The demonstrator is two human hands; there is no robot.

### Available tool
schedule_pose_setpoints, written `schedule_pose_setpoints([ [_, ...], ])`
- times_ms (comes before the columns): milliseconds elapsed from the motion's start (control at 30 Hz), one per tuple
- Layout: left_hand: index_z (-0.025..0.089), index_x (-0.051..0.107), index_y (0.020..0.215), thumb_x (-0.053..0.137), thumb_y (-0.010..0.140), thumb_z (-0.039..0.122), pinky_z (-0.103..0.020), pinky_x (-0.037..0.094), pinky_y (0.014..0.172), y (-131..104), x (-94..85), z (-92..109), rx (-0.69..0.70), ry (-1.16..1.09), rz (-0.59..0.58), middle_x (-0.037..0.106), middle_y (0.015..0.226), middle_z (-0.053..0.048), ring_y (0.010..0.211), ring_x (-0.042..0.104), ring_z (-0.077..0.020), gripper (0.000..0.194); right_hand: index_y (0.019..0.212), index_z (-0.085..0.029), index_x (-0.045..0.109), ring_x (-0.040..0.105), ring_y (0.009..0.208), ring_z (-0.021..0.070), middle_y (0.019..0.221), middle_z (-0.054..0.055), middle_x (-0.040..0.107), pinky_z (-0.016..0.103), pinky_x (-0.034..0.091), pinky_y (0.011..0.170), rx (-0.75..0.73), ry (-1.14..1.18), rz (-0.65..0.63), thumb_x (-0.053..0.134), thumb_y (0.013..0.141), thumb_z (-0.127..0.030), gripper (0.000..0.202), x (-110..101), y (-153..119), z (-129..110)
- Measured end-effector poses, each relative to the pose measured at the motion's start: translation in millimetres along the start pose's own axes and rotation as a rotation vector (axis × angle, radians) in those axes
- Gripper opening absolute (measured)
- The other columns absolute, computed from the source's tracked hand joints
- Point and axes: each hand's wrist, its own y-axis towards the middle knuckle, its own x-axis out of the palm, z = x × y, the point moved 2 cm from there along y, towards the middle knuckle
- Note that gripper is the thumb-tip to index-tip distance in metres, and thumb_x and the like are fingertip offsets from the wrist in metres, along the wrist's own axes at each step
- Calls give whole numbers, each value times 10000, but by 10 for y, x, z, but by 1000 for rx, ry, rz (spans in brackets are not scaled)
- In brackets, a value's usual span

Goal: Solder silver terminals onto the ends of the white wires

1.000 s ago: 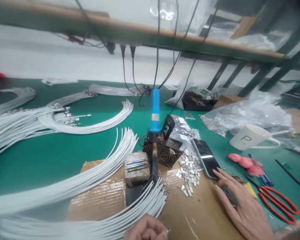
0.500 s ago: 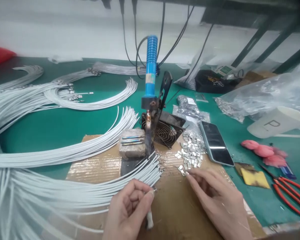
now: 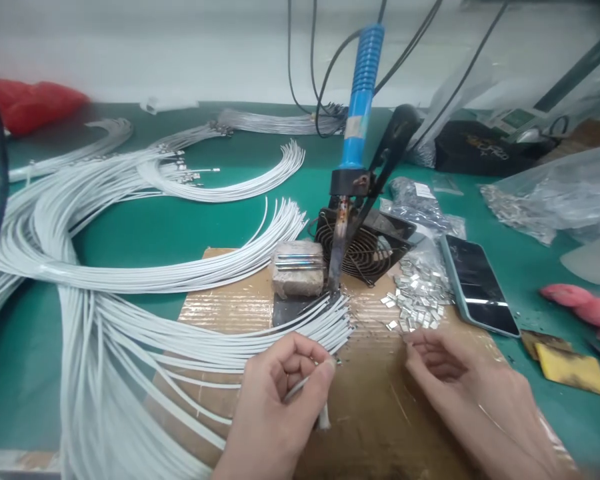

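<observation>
My left hand [image 3: 293, 393] is closed, with a white wire [image 3: 298, 387] pinched between thumb and forefinger. A short whitish piece [image 3: 324, 417] hangs below those fingertips. Just beyond it lie the cut ends of a bundle of white wires [image 3: 220, 343]. My right hand [image 3: 460, 373] is at the near edge of a pile of small silver metal tabs [image 3: 423, 293]. Its thumb and forefinger come together at the tips; whatever they may hold is too small to make out. A blue-handled soldering iron [image 3: 364, 93] stands in a holder, its tip down near the wire ends.
Solder sticks lie on a grey block [image 3: 298, 277] beside a small black fan [image 3: 367, 253]. A phone [image 3: 483, 283] is right of the tabs, with a yellow sponge [image 3: 573, 369] nearby. Cardboard [image 3: 370, 413] covers the bench under my hands. More wire bundles [image 3: 180, 277] spread leftward.
My view has swung right-to-left, so everything sits further right in it. My left hand still pinches the wire; my right hand has drawn slightly back from the tabs, fingertips together.
</observation>
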Motion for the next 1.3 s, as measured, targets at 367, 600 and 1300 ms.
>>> schedule_pose_setpoints([
  [367,182,673,711,773,767,317,-202,296,458,8,-18,58,5,44,12,517,518,63,457,413,-82,176,876,-233,766,781,560,234,676,61,799,256,658,514,105,211,48,746,855,-598,366,76,-270,43],
  [600,183,692,667,786,717,311,-185,298,440,-26,40,124,-21,12,111,531,482,61,416,453,-76,167,849,-215,822,737,562,255,570,57,697,295,617,462,194,418,-12,801,729,-718,518,208,-302,-126],
  [1300,174,662,726,760,727,331,-216,74,449,-31,9,187,-133,130,36,338,451,118,442,172,-42,185,690,-211,806,517,423,60,448,-34,569,110,483,440,659,911,-248,952,630,-541,366,329,-372,-834],
])
